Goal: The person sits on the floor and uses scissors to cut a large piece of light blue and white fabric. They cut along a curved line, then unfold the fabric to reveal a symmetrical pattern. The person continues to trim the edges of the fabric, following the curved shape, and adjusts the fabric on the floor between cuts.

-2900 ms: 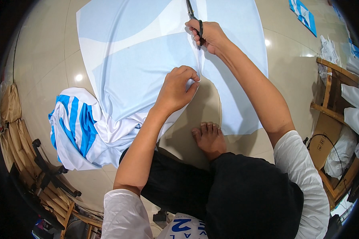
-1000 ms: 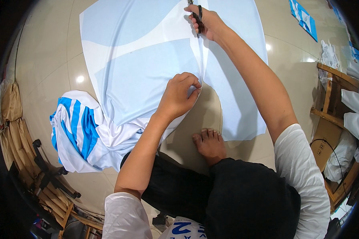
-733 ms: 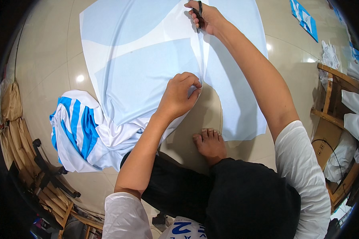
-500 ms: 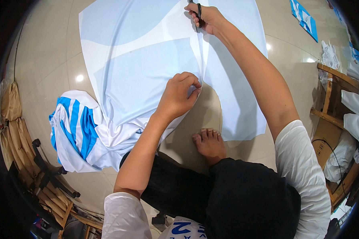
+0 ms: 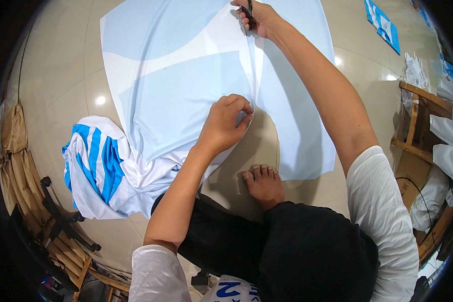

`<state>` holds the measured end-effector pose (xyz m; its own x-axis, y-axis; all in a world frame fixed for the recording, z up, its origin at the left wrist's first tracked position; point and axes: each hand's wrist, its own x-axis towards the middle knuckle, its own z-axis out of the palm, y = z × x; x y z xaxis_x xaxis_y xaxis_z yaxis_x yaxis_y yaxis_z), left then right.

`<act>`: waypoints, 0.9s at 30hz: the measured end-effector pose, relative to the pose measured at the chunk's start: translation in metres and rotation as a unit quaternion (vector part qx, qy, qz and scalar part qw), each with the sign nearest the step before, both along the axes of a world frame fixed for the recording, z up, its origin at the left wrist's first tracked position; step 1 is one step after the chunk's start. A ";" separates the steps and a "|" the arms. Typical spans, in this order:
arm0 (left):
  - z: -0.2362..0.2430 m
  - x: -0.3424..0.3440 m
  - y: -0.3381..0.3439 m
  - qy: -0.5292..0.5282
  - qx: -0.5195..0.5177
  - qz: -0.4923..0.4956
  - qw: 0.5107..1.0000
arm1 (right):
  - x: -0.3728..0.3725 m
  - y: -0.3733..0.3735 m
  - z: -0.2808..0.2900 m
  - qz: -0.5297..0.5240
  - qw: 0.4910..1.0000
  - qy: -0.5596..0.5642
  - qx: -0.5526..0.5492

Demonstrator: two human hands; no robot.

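Observation:
A large sheet of light blue and white fabric [image 5: 186,95] lies spread on the tiled floor, with a slit running away from me up its middle. My left hand [image 5: 225,122] pinches the cut edge of the left piece, just beside the slit. At the slit's far end, near the upper edge of the view, my right hand [image 5: 256,19] is closed around black-handled scissors [image 5: 250,17]. The blades are mostly hidden by the hand and cloth. To the right of the slit, the other part of the sheet [image 5: 307,131] lies flat.
Bunched blue-and-white striped cloth [image 5: 98,166] lies at the left. My bare foot [image 5: 265,186] rests by the cut edge. A wooden frame [image 5: 412,121] with white bundles stands at the right, a dark wheeled chair base [image 5: 65,216] at the lower left, a folded striped piece [image 5: 382,25] far right.
My right hand has shifted very slightly with the scissors at the far end of the slit. My left hand keeps its pinch in nearly the same place.

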<state>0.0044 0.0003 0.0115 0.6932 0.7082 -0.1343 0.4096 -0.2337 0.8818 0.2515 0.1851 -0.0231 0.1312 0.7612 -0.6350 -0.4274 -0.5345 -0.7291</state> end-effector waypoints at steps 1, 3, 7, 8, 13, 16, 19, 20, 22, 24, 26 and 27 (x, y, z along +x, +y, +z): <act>0.000 0.000 0.000 -0.001 0.001 0.002 1.000 | -0.001 0.000 0.001 0.000 1.000 -0.006 -0.003; -0.001 0.000 0.000 0.001 0.002 0.001 1.000 | -0.002 0.001 0.002 0.001 1.000 -0.013 -0.009; -0.001 -0.001 0.000 0.011 0.005 -0.002 1.000 | -0.001 0.002 0.001 0.005 1.000 -0.019 -0.007; -0.001 -0.001 0.000 0.012 0.005 -0.001 1.000 | -0.002 0.001 0.001 0.006 1.000 -0.019 -0.003; 0.000 0.000 0.000 0.004 -0.001 -0.003 1.000 | 0.006 0.004 -0.006 0.028 0.999 -0.040 0.012; -0.001 -0.002 0.000 0.007 0.002 0.000 1.000 | 0.001 0.008 0.004 0.017 0.999 -0.031 0.011; 0.000 -0.001 0.000 0.004 0.001 -0.003 1.000 | 0.005 0.015 0.005 0.019 1.000 -0.020 0.011; 0.001 0.000 0.000 0.002 0.000 -0.005 1.000 | 0.008 0.018 0.002 0.023 1.000 -0.017 0.012; 0.000 -0.001 0.000 0.002 -0.003 -0.004 1.000 | 0.006 0.023 0.004 0.026 0.999 -0.030 -0.005; -0.001 -0.002 0.000 0.001 -0.002 -0.003 1.000 | 0.004 0.027 0.006 0.024 0.999 -0.038 -0.016; -0.001 -0.002 0.001 0.000 0.000 -0.004 1.000 | 0.000 0.028 0.009 0.016 0.999 -0.041 -0.021; -0.001 -0.002 0.001 0.001 0.001 -0.005 1.000 | 0.001 0.028 0.008 0.012 0.999 -0.041 -0.017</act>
